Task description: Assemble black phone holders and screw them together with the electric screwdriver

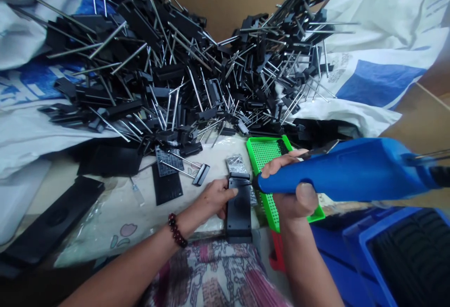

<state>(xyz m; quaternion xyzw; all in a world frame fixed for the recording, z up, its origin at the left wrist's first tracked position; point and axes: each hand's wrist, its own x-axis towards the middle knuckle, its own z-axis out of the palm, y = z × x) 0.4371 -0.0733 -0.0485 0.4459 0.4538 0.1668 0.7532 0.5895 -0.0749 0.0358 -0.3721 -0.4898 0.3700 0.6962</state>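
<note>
Starting at the far left, a flat black plastic plate (52, 218) lies on the pale surface (101, 218), and a big heap of black plastic brackets with steel rods (176, 68) spills across a white woven sack (369, 58) behind it. Moving right, my left hand (214, 199), with a dark red bead bracelet (176, 229) on the wrist, has its grip clamped on a black plastic bracket (239, 218), probably to keep it steady. That bracket stands just in front of a green perforated plastic mat (267, 166), which seems to give it something to brace against. My right hand (291, 194) has its grip closed around a chunky blue tool with a metal blade (351, 171), blade pointing away. At the far right sits a blue plastic crate (397, 241), probably kept within easy reach.
</note>
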